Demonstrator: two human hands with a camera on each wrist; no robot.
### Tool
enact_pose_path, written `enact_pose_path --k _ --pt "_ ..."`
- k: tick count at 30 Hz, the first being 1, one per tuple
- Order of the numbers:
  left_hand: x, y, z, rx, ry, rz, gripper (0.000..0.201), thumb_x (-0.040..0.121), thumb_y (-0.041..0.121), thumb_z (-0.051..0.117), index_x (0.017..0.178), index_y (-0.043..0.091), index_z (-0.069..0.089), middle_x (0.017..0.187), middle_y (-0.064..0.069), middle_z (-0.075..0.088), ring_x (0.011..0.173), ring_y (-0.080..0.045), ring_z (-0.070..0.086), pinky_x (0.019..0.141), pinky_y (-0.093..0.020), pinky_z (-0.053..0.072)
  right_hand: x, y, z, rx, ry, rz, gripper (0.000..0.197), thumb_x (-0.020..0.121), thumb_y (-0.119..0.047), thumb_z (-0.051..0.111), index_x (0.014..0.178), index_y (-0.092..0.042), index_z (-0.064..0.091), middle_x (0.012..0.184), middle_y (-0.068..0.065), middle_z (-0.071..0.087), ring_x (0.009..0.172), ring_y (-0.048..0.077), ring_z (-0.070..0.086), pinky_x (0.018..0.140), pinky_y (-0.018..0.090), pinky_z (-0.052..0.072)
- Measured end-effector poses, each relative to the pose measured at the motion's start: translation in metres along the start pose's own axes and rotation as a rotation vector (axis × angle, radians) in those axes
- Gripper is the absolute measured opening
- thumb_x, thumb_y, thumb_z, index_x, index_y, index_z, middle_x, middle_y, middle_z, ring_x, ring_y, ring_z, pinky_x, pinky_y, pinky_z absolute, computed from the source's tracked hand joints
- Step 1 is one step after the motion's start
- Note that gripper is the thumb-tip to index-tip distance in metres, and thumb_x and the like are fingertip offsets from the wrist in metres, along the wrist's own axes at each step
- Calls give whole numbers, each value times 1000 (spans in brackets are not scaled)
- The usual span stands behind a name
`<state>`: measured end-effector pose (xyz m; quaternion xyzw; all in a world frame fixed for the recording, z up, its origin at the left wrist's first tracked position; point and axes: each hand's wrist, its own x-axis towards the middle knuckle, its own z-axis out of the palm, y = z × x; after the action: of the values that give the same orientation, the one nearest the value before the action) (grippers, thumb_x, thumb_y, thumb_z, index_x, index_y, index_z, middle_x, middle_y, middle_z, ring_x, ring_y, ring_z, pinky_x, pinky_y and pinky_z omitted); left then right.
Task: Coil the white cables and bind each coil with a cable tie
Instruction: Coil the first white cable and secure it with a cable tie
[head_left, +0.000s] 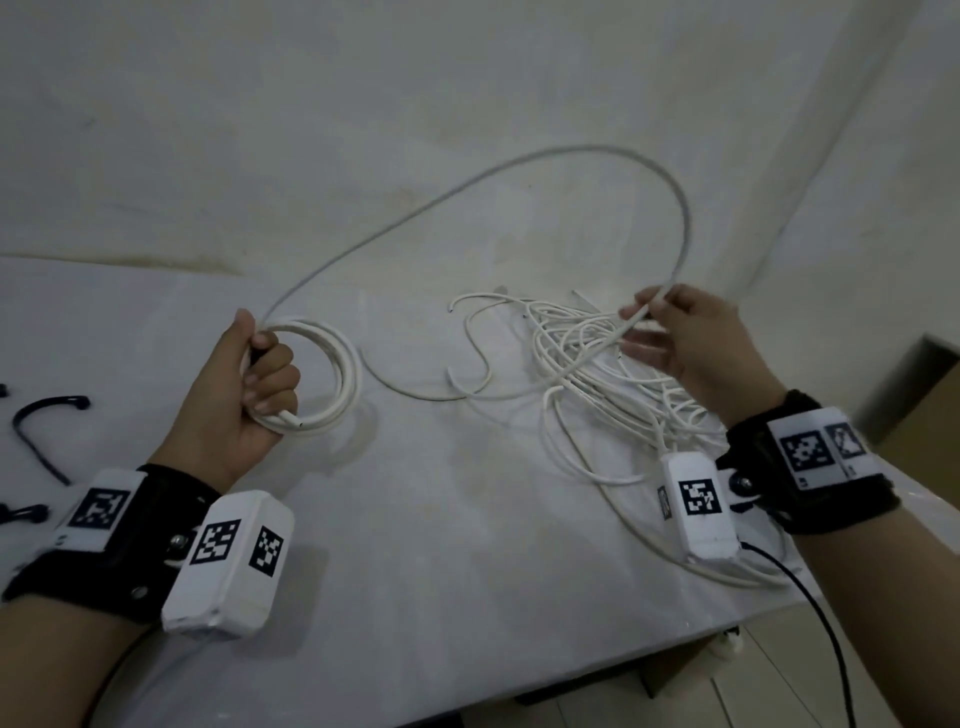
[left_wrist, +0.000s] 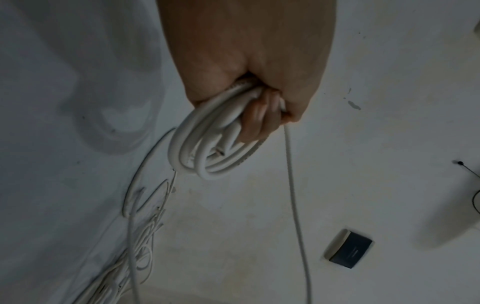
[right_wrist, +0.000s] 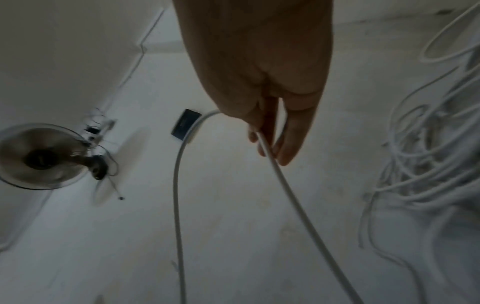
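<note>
My left hand (head_left: 260, 374) grips a coil of thick white cable (head_left: 332, 384) above the left part of the white table (head_left: 441, 545); the coil (left_wrist: 207, 148) hangs below my curled fingers in the left wrist view. From the coil a free length of the same cable (head_left: 519, 166) arcs up and over to my right hand (head_left: 675, 332), which pinches it between thumb and fingers (right_wrist: 265, 142). Below the right hand lies a tangled heap of thin white cables (head_left: 613, 364). Black cable ties (head_left: 41, 421) lie at the table's far left.
The table stands against a white wall, its front edge (head_left: 571, 670) running lower right. A dark rectangular plate (left_wrist: 350, 248) sits on the wall. A fan (right_wrist: 39, 156) shows in the right wrist view. A black wrist-camera lead (head_left: 810, 613) hangs off the front right.
</note>
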<state>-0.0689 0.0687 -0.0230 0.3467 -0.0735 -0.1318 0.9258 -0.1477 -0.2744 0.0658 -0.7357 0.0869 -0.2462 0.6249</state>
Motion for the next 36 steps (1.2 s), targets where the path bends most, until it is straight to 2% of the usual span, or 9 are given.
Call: enact_pose_path --k 5,7,11,17,21,23,27,32,36 --pt "1 -4 0 3 6 -21 38 85 45 42 55 23 47 41 8 26 44 -7 7 27 -14 19 11 45 -12 -350 -65 345 18 96 -1 46 80 -2 55 80 18 60 51 16 65 48 24 55" --pt "2 -5 -1 7 9 -28 38 85 45 42 54 23 47 41 8 26 44 -7 6 26 -12 18 14 44 -8 -420 -73 346 12 96 -4 45 93 -2 56 89 17 58 67 20 65 62 30 56" --pt "4 -8 -2 22 -3 -33 40 87 45 41 55 23 48 42 8 25 43 -8 6 26 -11 18 7 28 16 -809 62 13 53 91 -19 59 139 -10 39 138 23 40 126 36 42 107 39 32" --pt "-1 -10 1 121 -197 -72 35 60 47 75 55 22 51 42 10 29 40 -6 7 25 -11 21 -26 -7 81 -848 -29 -653 46 92 -16 56 136 -15 44 143 16 30 131 35 32 109 48 24" --pt "-6 -11 3 124 -284 -117 44 57 50 83 58 20 51 43 9 31 33 -2 15 25 -12 23 -34 -12 112 -1122 -258 -675 33 99 -28 41 132 -25 44 130 -1 47 122 18 45 112 57 3" --pt "-8 -9 6 121 -240 -102 38 73 49 68 58 20 48 44 9 30 30 1 22 26 -11 21 -32 -9 118 -1197 -330 -695 25 100 -31 38 119 -22 51 107 -2 58 106 21 54 109 54 15" --pt "-10 -7 11 124 -218 -99 41 85 46 38 56 19 48 46 8 31 28 1 23 27 -11 17 -21 -7 118 -892 -296 -743 22 99 -26 46 90 -13 61 57 -10 45 57 19 46 61 36 37" --pt "-12 -6 11 40 -368 -140 40 67 53 75 60 19 54 42 9 34 31 -1 18 27 -11 22 -22 -12 135 -762 -267 -690 23 99 -29 45 92 -12 58 56 -6 44 55 11 43 57 35 35" --pt "-12 -1 9 -40 -361 -128 44 57 48 84 59 19 52 40 8 33 34 -5 12 26 -11 23 -33 -1 151 -823 -454 -531 57 82 -66 41 115 -21 49 77 -12 45 67 3 46 59 24 34"
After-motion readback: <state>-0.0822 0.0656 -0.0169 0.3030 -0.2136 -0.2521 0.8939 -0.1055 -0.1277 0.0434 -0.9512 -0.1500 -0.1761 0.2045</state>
